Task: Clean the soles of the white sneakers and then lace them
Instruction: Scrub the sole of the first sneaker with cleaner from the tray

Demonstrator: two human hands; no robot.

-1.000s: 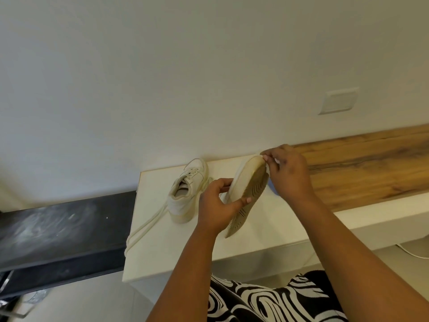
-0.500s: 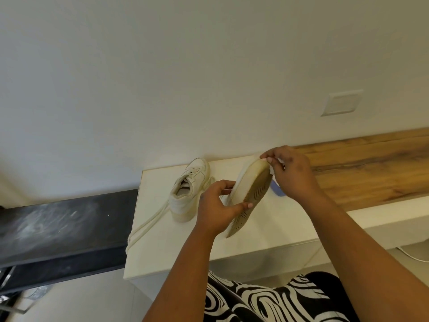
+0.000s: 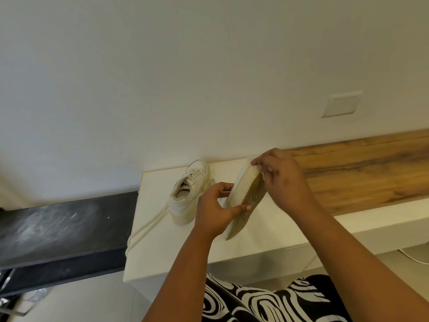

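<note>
The left hand [image 3: 217, 211] grips a white sneaker [image 3: 246, 201] around its middle, thumb across the tan sole, fingers curled behind the upper, so the shoe is tipped on its side above the white table [image 3: 162, 259] with the sole facing the right hand. The right hand [image 3: 282, 180] sits at the toe end of that sole, fingertips bunched against the edge; a sliver of something white shows between the fingers, but it is too hidden to say what it is or whether it is pinched. To the left of the left hand, just beyond it, the second sneaker [image 3: 188, 194] stands upright on the table, its opening showing only its own pale lining, and loose laces [image 3: 148, 226] trail from it over the table's left edge. Beyond the right hand runs a wooden ledge [image 3: 362, 168]. Compared with half a second earlier, the right hand covers more of the forward sole, and the blue patch seen beneath it then is now hidden.
</note>
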